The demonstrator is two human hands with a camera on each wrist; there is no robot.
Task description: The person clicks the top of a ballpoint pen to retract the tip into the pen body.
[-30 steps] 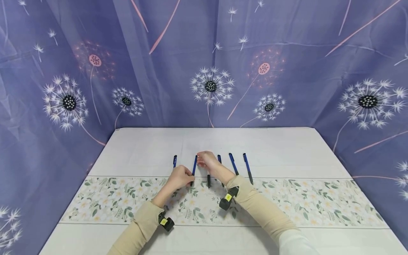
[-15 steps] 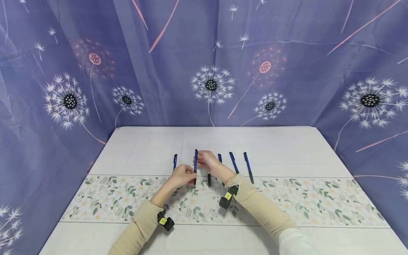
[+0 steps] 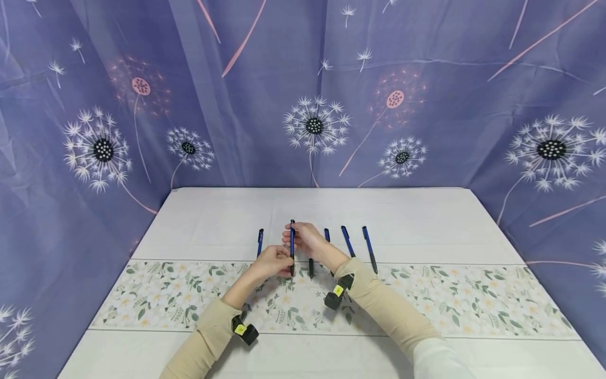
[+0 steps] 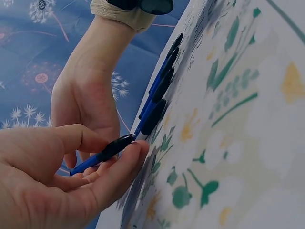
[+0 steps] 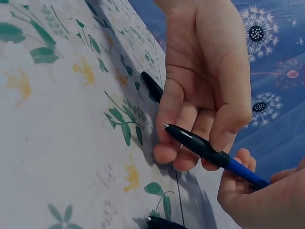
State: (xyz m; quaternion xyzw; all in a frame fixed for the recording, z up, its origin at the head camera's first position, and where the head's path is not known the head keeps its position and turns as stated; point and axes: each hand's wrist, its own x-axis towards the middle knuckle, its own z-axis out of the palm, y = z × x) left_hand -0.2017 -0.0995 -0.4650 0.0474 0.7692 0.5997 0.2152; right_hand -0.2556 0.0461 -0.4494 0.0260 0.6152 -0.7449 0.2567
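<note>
Just below the frame's centre, the blue pen (image 3: pixel 292 243) is pinched near its tip by the left hand (image 3: pixel 273 261); that hold should be kept firm, as whether the right hand (image 3: pixel 306 239) grips cannot be told.

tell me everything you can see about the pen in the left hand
The pen looks like glossy plastic: a slim blue barrel, a black grip with ribs where it meets the barrel, a small pale writing tip, and a black top end. The left hand pinches it by the grip, apparently off the tabletop, tip end lowest in the head view. Its top end is close to the right hand; whether they touch is unclear.
</note>
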